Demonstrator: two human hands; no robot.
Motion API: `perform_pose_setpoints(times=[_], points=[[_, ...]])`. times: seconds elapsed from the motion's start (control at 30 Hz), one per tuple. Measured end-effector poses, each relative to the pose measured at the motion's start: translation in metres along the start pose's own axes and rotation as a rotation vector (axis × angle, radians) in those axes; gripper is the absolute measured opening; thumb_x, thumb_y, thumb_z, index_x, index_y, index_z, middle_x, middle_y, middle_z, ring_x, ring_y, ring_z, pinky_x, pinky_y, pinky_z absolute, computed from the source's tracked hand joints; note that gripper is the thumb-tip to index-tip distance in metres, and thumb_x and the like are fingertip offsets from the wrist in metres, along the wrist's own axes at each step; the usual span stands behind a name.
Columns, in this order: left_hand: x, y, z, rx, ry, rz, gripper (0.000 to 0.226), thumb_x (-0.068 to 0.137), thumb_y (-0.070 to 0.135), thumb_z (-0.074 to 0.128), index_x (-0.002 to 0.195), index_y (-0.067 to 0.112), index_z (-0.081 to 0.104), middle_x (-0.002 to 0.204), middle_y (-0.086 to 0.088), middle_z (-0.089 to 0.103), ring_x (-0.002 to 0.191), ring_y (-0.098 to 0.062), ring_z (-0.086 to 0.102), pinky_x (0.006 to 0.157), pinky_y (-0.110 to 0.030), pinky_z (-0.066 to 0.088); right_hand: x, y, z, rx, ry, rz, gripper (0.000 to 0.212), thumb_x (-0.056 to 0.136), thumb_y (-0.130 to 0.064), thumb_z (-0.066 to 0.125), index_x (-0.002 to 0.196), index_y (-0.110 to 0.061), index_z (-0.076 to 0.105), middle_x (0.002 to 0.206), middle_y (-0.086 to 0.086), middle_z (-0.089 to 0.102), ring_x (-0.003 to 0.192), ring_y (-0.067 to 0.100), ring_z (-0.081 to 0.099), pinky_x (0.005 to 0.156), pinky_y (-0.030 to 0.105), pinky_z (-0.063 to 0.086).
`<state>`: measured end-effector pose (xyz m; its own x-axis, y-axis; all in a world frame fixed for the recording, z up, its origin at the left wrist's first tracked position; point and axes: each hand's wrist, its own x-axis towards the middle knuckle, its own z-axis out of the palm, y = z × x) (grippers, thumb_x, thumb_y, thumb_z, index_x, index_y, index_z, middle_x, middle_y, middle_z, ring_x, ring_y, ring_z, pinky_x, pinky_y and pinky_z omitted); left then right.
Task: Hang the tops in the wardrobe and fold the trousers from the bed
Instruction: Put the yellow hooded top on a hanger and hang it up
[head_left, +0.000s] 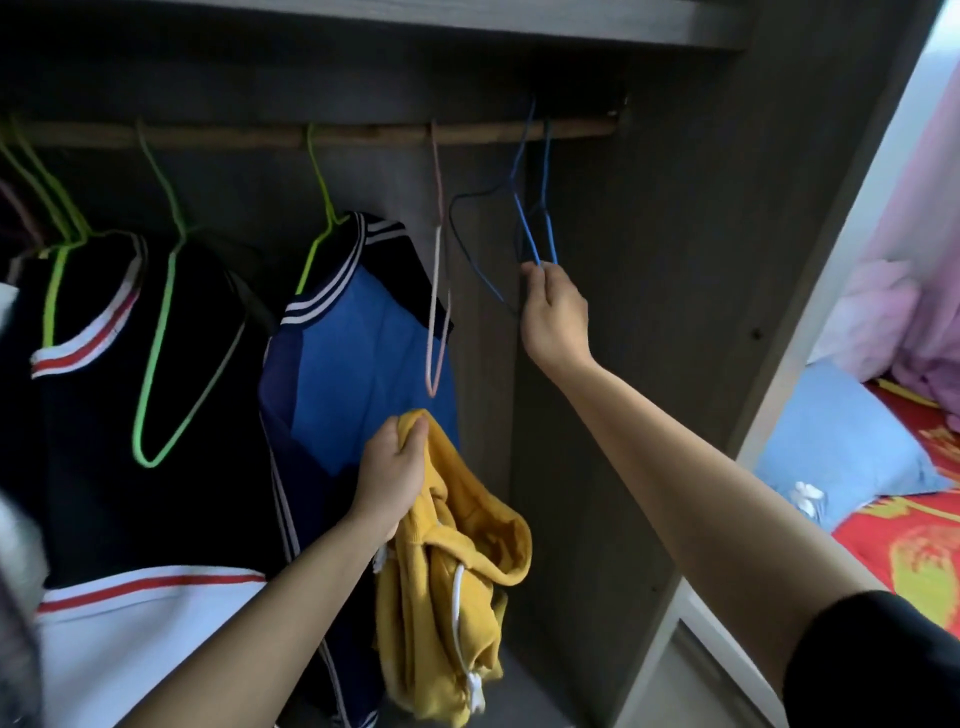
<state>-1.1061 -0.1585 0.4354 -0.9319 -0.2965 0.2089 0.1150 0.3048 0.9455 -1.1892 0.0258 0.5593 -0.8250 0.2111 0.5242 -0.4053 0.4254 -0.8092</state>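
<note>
A black sleeve (872, 660) at 5 o'clock lies nearest, and its bare forearm reaches up into the wardrobe (675, 260). At 6 o'clock the yellow hooded top (452, 571) hangs bunched from the left hand (392, 473). That hand's fingers are curled tight round a fold at the top's upper edge, and white drawstrings dangle below. At 1 o'clock the right hand (556, 317) pinches the lower wires of the blue hangers (524, 228), which hook over the wooden rail (363, 134) near its right end. Just left of them an empty pink hanger (436, 291) hangs from the same rail. At 9 o'clock a blue and navy top (358, 364) hangs on a green hanger (322, 208), beside a black jersey (104, 415) with red and white trim. At 3 to 4 o'clock, outside the wardrobe, the bed (883, 545) has a red cover and carries a blue pillow (841, 441) and pink fabric (883, 312).
</note>
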Motion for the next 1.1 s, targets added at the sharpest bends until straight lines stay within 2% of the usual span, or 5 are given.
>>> perform_pose_setpoints(times=[0.3, 0.6, 0.8, 0.93, 1.1], points=[[-0.021, 0.011, 0.045, -0.007, 0.007, -0.075, 0.03, 0.099, 0.044, 0.046, 0.086, 0.02, 0.059, 0.076, 0.0, 0.062, 0.067, -0.015, 0.062, 0.055, -0.026, 0.046, 0.025, -0.018, -0.064, -0.036, -0.047, -0.056, 0.033, 0.106, -0.027, 0.038, 0.118, -0.01, 0.063, 0.107, 0.003, 0.067, 0.1, 0.018, 0.061, 0.086, 0.032, 0.047], [-0.043, 0.04, 0.075, -0.151, -0.011, -0.233, 0.025, 0.094, 0.038, 0.051, 0.082, 0.017, 0.056, 0.077, -0.005, 0.055, 0.075, -0.024, 0.057, 0.065, -0.035, 0.047, -0.105, 0.047, -0.102, -0.001, -0.042, -0.029, 0.034, 0.101, -0.047, 0.045, 0.072, -0.03, 0.049, 0.062, -0.018, 0.058, 0.056, 0.001, 0.054, 0.048, 0.015, 0.036], [-0.073, 0.058, 0.113, -0.154, -0.128, -0.326, 0.103, 0.063, 0.094, 0.045, 0.122, 0.01, 0.059, 0.112, -0.008, 0.065, 0.101, -0.024, 0.065, 0.09, -0.041, 0.054, -0.184, 0.097, -0.154, 0.008, -0.062, 0.043, 0.042, 0.099, -0.046, 0.051, 0.069, -0.016, 0.053, 0.058, -0.011, 0.055, 0.053, 0.006, 0.055, 0.047, 0.012, 0.04], [-0.086, 0.061, 0.14, -0.085, -0.127, -0.2, 0.054, 0.088, 0.069, 0.046, 0.074, 0.018, 0.055, 0.081, -0.007, 0.061, 0.076, -0.025, 0.062, 0.067, -0.033, 0.05, -0.217, 0.121, -0.198, 0.032, -0.128, 0.173, 0.043, 0.099, -0.033, 0.055, 0.058, -0.02, 0.055, 0.048, -0.009, 0.054, 0.043, 0.005, 0.052, 0.045, 0.012, 0.039], [-0.102, 0.062, 0.156, 0.071, -0.201, -0.173, 0.052, 0.087, 0.071, 0.047, 0.072, 0.021, 0.053, 0.064, 0.004, 0.06, 0.057, -0.01, 0.059, 0.041, -0.019, 0.041, -0.239, 0.134, -0.243, 0.058, -0.086, 0.293, 0.046, 0.099, -0.026, 0.056, 0.059, -0.004, 0.061, 0.044, -0.003, 0.051, 0.038, 0.01, 0.047, 0.043, 0.021, 0.04]])
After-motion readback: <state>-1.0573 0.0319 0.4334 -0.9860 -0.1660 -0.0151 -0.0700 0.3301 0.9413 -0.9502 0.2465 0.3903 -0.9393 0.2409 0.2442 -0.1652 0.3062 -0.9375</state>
